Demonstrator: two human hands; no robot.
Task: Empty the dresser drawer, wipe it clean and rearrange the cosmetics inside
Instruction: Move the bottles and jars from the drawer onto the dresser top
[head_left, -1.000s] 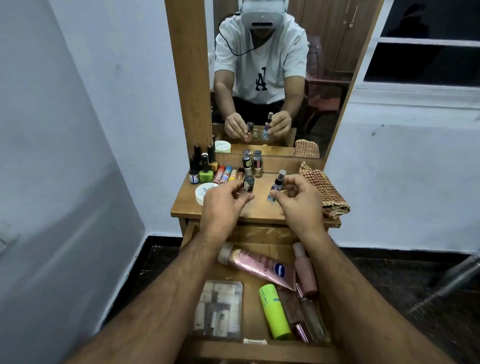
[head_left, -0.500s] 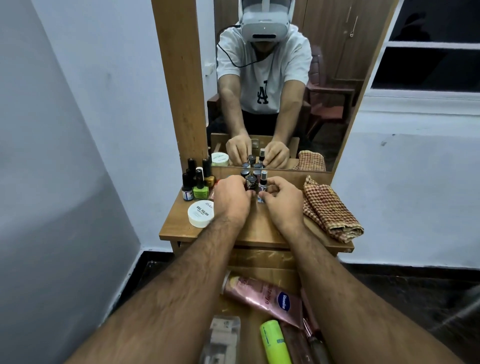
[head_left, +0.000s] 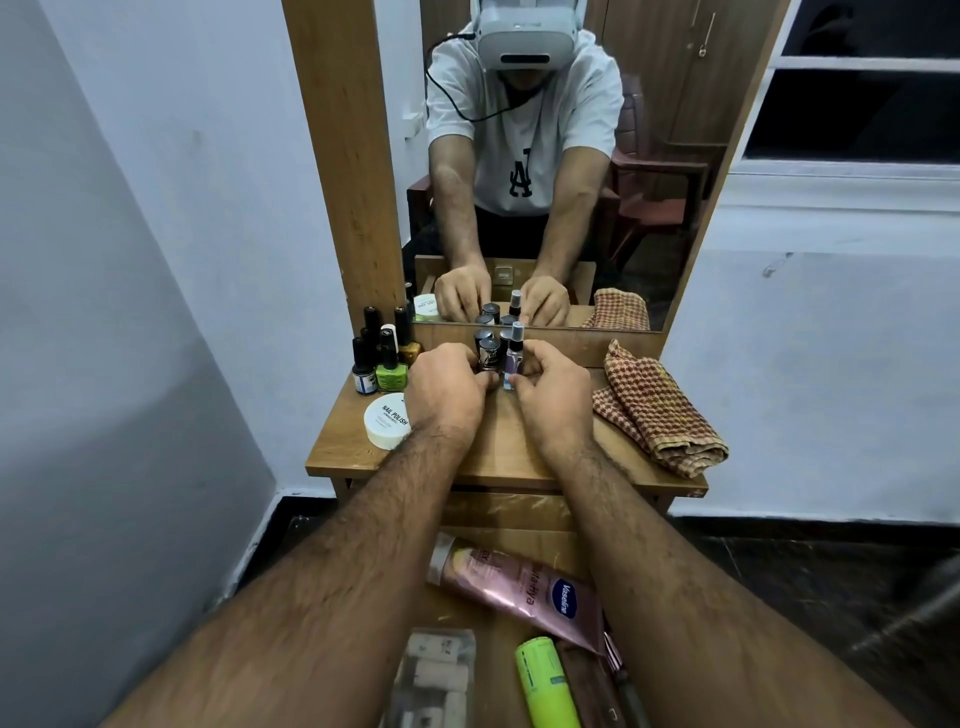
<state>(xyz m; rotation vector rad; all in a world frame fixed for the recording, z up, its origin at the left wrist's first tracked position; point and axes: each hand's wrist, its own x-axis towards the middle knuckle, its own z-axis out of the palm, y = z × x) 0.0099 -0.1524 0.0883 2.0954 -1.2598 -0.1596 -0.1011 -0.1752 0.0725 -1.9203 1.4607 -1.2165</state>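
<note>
On the dresser top (head_left: 498, 447), my left hand (head_left: 447, 389) pinches a small dark-capped bottle (head_left: 489, 356) and my right hand (head_left: 553, 392) pinches a slim clear spray bottle (head_left: 514, 356). Both stand upright on the wood beside other small dark-capped bottles (head_left: 483, 338) at the mirror's base. Below, the open drawer (head_left: 509, 512) holds a pink Vaseline tube (head_left: 514, 587), a lime green tube (head_left: 545, 686), a clear pouch (head_left: 436, 675) and darker items partly hidden by my right arm.
Nail polish bottles (head_left: 382, 358) cluster at the back left with a white nail polish remover tub (head_left: 387, 421) in front. A folded checked cloth (head_left: 654, 405) lies at the right. The mirror (head_left: 545, 156) stands behind; white walls flank the dresser.
Both hands carried their bottles forward from above the front of the dresser top and set them down by the group of small bottles at the mirror. The view tilted upward.
</note>
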